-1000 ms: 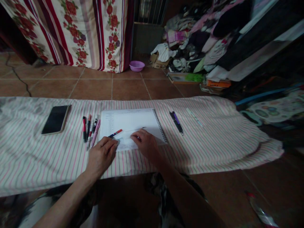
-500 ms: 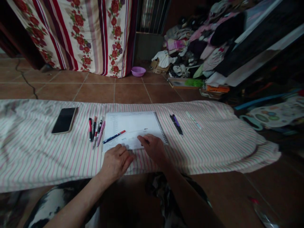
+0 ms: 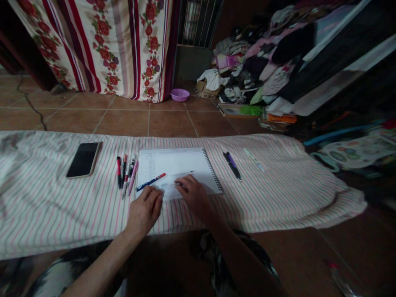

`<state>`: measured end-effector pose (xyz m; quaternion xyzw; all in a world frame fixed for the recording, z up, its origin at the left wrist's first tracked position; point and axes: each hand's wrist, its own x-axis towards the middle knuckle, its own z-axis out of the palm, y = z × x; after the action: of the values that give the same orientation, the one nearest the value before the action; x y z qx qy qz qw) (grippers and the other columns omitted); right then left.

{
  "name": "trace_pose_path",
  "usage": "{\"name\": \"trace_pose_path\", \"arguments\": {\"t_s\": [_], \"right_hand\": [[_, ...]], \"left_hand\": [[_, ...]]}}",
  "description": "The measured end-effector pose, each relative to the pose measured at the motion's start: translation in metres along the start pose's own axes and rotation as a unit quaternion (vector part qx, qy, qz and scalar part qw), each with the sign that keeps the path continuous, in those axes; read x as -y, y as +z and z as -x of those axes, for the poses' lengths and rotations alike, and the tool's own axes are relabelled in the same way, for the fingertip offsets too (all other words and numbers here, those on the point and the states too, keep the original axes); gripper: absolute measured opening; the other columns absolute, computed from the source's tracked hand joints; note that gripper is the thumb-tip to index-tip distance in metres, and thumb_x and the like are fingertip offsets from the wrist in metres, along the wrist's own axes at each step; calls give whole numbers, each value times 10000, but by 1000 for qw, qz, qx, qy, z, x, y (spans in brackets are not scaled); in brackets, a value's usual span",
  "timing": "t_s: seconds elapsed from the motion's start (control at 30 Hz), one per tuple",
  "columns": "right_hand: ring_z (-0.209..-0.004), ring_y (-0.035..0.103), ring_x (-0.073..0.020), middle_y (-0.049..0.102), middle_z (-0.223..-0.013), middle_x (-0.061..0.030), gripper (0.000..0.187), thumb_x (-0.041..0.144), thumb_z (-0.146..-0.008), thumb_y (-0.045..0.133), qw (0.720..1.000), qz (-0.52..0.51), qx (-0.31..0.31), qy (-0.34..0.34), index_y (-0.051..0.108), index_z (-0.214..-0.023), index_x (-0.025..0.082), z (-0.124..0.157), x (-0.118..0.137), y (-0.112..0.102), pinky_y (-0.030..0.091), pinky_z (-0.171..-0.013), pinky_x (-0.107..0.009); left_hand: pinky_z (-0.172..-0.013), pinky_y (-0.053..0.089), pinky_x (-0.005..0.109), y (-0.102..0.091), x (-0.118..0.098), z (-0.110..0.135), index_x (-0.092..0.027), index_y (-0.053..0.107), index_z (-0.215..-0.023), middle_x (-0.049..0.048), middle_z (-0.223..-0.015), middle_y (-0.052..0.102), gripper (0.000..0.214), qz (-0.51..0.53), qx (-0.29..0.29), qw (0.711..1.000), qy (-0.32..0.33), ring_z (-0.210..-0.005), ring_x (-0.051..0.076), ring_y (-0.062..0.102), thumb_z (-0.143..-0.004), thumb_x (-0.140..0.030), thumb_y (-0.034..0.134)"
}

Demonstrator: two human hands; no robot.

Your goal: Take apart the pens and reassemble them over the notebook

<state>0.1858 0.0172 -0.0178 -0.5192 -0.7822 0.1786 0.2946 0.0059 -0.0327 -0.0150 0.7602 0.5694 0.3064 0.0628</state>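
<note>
A spiral notebook point(image 3: 182, 159) lies on the striped cloth in front of me, with a blue pen with a red end point(image 3: 151, 181) slanting across its left part. My left hand point(image 3: 144, 209) is closed at the notebook's near left edge; whatever its fingers pinch, if anything, is hidden. Over the near part of the page, my right hand point(image 3: 194, 194) has thumb and fingertips pinched on something small that I cannot make out. Just beyond it on the page lies a thin pale stick with a dark tip point(image 3: 192, 171).
Several pens point(image 3: 126, 175) lie left of the notebook, and a phone point(image 3: 83, 160) farther left. On the right are two dark pens point(image 3: 232, 166) and a pale patterned pen point(image 3: 253, 159). A purple basin point(image 3: 180, 95) stands on the tiled floor beyond the striped cloth point(image 3: 287, 185).
My left hand has shifted left and its fingers have drawn in at the notebook's edge. The right hand has moved slightly left, its fingertips now pinching over the page.
</note>
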Motion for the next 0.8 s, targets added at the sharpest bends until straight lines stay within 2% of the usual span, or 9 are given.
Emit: {"name": "trace_pose_path", "arguments": {"t_s": [0.13, 0.23, 0.33, 0.5, 0.8], "right_hand": [[-790, 595, -153, 620, -906, -49, 163, 224, -837, 542, 1000, 23, 10, -6, 653, -954, 198, -3, -1, 2, 464, -727, -267], [-784, 591, -154, 618, -885, -50, 169, 222, -837, 548, 999, 32, 4, -6, 664, -957, 196, -6, -2, 2, 462, -726, -268], [-796, 583, -159, 622, -854, -49, 155, 213, -828, 565, 999, 33, -3, -12, 677, -934, 193, -7, -3, 1, 458, -744, -274], [-819, 577, -157, 628, -870, -52, 181, 202, -832, 560, 999, 26, 19, -23, 673, -972, 182, -8, -1, 0, 454, -765, -280], [-792, 581, -142, 633, -855, -44, 183, 209, -848, 536, 998, 22, 47, -25, 683, -957, 196, -9, 1, -1, 456, -746, -269]], "left_hand": [[-625, 484, 237, -5, 1, -11, -197, 591, -911, 35, -914, 592, 182, -14, 13, 997, -70, -753, 137, 604, -871, -264, 427], [-604, 466, 238, -4, 1, -19, -203, 604, -931, 29, -919, 592, 210, -31, 39, 995, -86, -751, 140, 606, -879, -278, 415], [-574, 447, 241, -3, -2, -23, -213, 605, -988, 27, -938, 601, 246, -65, 54, 993, -83, -733, 142, 609, -887, -300, 398], [-519, 418, 249, 0, -9, -25, -218, 595, -1050, 35, -944, 613, 283, -132, 71, 986, -76, -705, 153, 616, -890, -325, 388], [-481, 405, 250, 9, -5, -25, -213, 611, -976, 43, -856, 623, 257, -159, 53, 985, -31, -668, 167, 621, -897, -304, 383]]}}
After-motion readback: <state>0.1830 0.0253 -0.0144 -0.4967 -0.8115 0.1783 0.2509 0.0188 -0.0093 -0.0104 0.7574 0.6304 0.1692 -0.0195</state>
